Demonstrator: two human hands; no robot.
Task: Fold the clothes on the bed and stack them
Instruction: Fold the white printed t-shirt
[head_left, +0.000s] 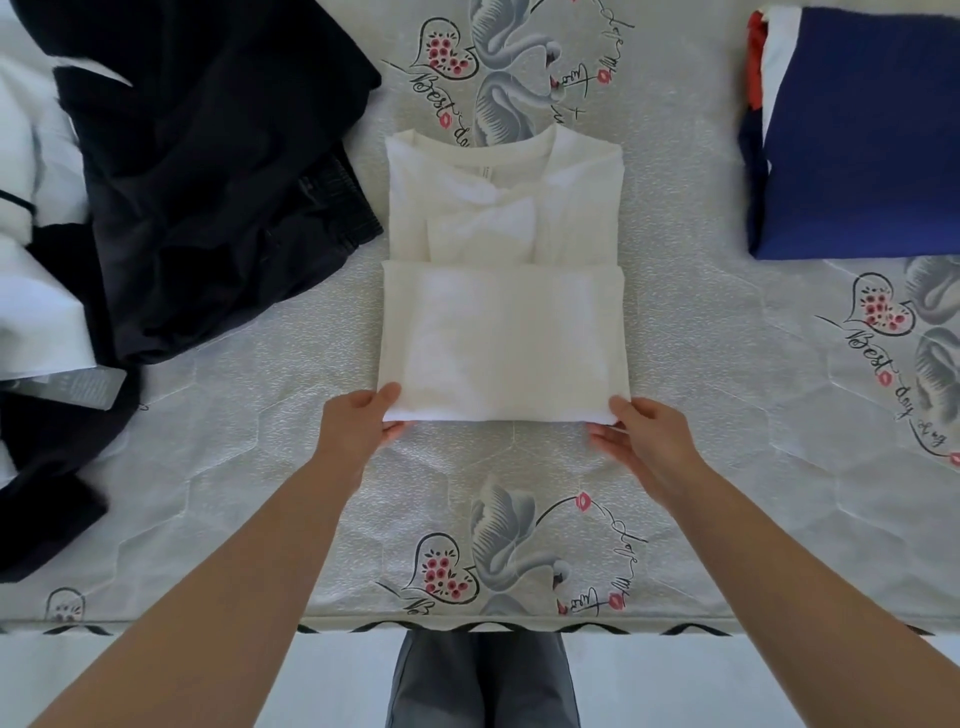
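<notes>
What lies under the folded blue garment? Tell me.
Under the folded blue garment, white, red-orange and dark edges stick out at its left side, lying on the mattress. How many pieces are stacked there is covered.

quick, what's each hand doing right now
Left hand: pinching the near left corner of the white shirt.
Right hand: pinching the shirt's near right corner.

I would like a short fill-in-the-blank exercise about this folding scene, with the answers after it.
1. Both hands grip the near edge of the ____ shirt.
2. The left hand holds its ____ corner; the right hand holds the opposite one.
3. The folded ____ garment lies at the far right.
4. The unfolded dark clothes lie to the shirt's ____.

Answers: white; left; blue; left
</notes>
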